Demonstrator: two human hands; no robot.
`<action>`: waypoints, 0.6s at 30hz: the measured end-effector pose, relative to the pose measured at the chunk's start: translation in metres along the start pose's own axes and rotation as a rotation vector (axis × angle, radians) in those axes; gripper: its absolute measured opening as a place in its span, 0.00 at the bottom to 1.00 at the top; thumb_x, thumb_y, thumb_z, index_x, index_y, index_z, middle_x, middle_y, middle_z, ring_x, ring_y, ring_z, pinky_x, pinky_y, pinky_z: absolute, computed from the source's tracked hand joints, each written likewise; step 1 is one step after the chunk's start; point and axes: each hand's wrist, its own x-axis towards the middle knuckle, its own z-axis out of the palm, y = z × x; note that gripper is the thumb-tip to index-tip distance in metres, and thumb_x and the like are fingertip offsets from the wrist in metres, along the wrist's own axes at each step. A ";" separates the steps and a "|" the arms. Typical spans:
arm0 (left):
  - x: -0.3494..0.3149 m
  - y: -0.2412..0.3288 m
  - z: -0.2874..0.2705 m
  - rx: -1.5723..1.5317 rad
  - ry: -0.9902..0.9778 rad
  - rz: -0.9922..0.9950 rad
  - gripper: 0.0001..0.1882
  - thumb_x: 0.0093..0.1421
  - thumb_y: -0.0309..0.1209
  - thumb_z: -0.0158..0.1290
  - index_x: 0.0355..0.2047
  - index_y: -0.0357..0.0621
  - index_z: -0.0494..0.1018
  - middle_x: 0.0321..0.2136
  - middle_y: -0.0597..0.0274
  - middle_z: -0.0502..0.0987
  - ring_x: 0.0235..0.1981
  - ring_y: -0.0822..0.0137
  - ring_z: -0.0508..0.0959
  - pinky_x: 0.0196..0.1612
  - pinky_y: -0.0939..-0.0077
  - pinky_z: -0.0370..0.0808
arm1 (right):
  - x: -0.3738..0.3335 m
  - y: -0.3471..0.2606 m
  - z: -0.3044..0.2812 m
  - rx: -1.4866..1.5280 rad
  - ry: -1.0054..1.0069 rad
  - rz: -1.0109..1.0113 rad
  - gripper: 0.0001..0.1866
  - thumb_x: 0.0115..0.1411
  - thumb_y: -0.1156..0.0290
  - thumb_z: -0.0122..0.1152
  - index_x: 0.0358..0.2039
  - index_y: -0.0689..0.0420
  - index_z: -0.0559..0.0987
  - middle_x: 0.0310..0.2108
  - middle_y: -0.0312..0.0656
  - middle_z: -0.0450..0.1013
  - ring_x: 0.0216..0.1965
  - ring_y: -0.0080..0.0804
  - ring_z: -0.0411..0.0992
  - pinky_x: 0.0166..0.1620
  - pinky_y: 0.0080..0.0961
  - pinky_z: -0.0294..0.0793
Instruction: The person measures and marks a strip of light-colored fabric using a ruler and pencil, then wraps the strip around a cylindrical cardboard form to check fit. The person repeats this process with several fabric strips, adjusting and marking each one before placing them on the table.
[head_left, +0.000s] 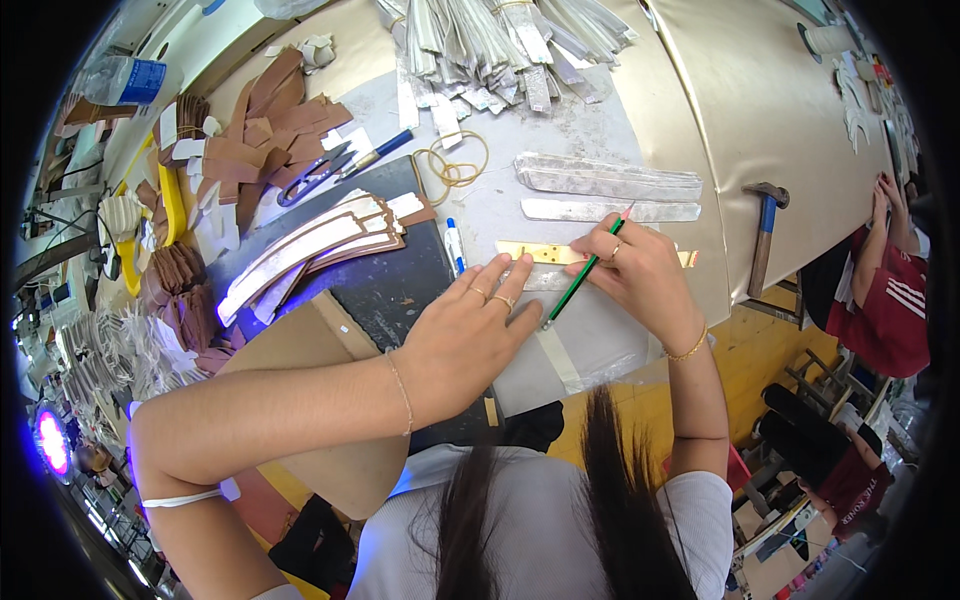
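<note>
My right hand grips a green pencil with a black band, its sharpened tip pointing up and away. The same hand rests over a narrow yellow strip with small dark dots, covering its middle. My left hand lies flat with fingers spread, its fingertips at the yellow strip's left part. A grey-white strip lies just nearer than the yellow one and is partly hidden by my hands. Beyond it lie another pale strip and a stack of grey-white strips.
Bundled silvery strips lie at the back. To the left are brown-edged white strips, brown scraps, scissors, rubber bands and a blue-white pen. A hammer lies right; other people sit beyond.
</note>
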 end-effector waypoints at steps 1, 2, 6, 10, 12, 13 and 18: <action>0.000 0.000 0.000 0.002 0.001 0.000 0.29 0.53 0.34 0.60 0.55 0.43 0.68 0.62 0.40 0.59 0.64 0.46 0.61 0.65 0.59 0.60 | 0.000 0.000 0.000 -0.007 0.000 -0.004 0.10 0.48 0.69 0.72 0.29 0.56 0.80 0.26 0.38 0.72 0.25 0.34 0.74 0.29 0.28 0.72; 0.000 0.000 0.000 0.005 0.001 0.001 0.29 0.53 0.34 0.60 0.55 0.43 0.68 0.62 0.40 0.59 0.64 0.46 0.60 0.65 0.59 0.60 | 0.000 -0.001 0.001 -0.010 0.007 -0.009 0.10 0.48 0.69 0.72 0.29 0.56 0.80 0.26 0.38 0.72 0.25 0.34 0.74 0.29 0.28 0.72; 0.000 0.000 -0.001 0.024 0.011 0.001 0.28 0.52 0.34 0.61 0.54 0.44 0.68 0.62 0.40 0.60 0.64 0.46 0.61 0.65 0.58 0.60 | 0.000 -0.001 0.002 -0.026 0.020 -0.026 0.10 0.47 0.69 0.72 0.30 0.56 0.80 0.26 0.37 0.72 0.25 0.34 0.73 0.29 0.28 0.72; 0.001 0.000 -0.001 0.029 0.022 -0.011 0.28 0.52 0.34 0.61 0.54 0.44 0.69 0.62 0.40 0.60 0.63 0.46 0.61 0.64 0.58 0.60 | 0.001 -0.002 0.003 -0.043 0.018 -0.027 0.10 0.48 0.68 0.71 0.30 0.55 0.80 0.26 0.37 0.72 0.25 0.34 0.72 0.29 0.29 0.71; 0.002 -0.001 0.000 0.022 0.027 -0.011 0.29 0.52 0.34 0.61 0.54 0.45 0.69 0.62 0.40 0.60 0.63 0.46 0.62 0.64 0.58 0.60 | 0.001 -0.002 0.002 -0.059 0.014 -0.024 0.10 0.48 0.67 0.71 0.29 0.55 0.80 0.25 0.37 0.72 0.25 0.35 0.72 0.30 0.30 0.71; 0.003 -0.002 0.001 0.019 0.030 -0.009 0.29 0.52 0.34 0.61 0.54 0.45 0.68 0.61 0.40 0.61 0.63 0.46 0.62 0.64 0.58 0.60 | 0.000 -0.003 0.002 -0.067 0.013 -0.022 0.10 0.48 0.67 0.71 0.29 0.55 0.80 0.25 0.37 0.72 0.25 0.35 0.72 0.30 0.30 0.71; 0.004 -0.004 -0.002 0.001 0.048 0.024 0.24 0.55 0.27 0.53 0.54 0.39 0.68 0.60 0.35 0.63 0.62 0.42 0.63 0.63 0.56 0.61 | 0.002 -0.006 -0.006 -0.183 0.141 -0.085 0.11 0.53 0.66 0.68 0.37 0.54 0.81 0.26 0.37 0.73 0.24 0.31 0.70 0.29 0.25 0.69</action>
